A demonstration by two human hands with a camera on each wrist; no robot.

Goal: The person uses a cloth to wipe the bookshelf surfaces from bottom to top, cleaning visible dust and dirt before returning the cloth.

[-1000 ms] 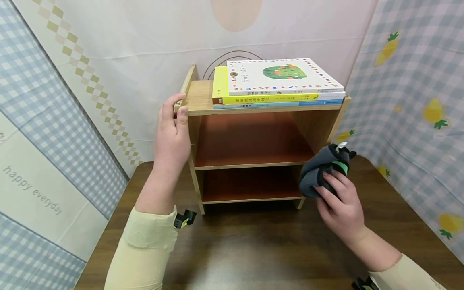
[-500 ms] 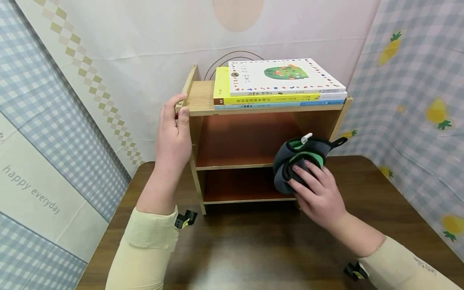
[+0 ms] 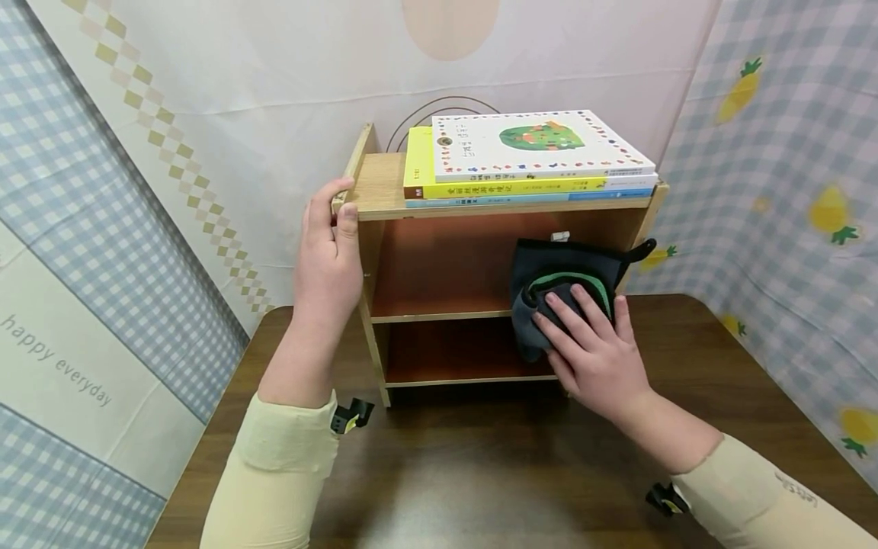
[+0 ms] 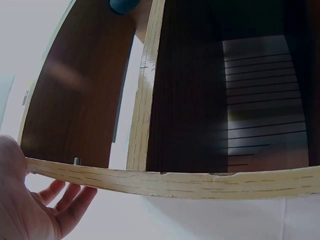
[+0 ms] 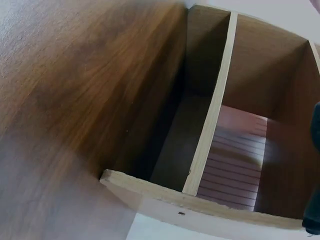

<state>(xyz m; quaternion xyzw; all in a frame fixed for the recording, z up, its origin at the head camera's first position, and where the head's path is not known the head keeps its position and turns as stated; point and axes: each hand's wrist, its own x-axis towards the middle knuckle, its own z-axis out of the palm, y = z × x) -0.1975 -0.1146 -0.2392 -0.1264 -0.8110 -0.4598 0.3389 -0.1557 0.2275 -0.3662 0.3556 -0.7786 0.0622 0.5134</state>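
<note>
A small wooden shelf [image 3: 466,314] with reddish-brown boards stands in the middle of the head view. At its upper left corner my left hand [image 3: 328,248] grips the side panel, thumb in front. In the left wrist view, fingertips [image 4: 75,202] show along the panel's outer face. My right hand [image 3: 597,354] holds a folded dark grey-blue cleaning cloth [image 3: 535,263] with black edging, a green layer and a hanging loop. The cloth overlaps the right part of the middle board, its white tag [image 3: 559,237] upward. Only its dark edge [image 5: 314,215] enters the right wrist view.
Several books [image 3: 542,145] lie stacked on the shelf's top, a white-covered one uppermost. The brown table [image 3: 466,473] stretches in front and to both sides. Patterned cloth walls [image 3: 274,69] stand behind, left and right.
My right hand has carried the cleaning cloth leftward from beside the shelf's right edge, and the cloth has spread upward over the opening. The left hand keeps its grip on the side panel.
</note>
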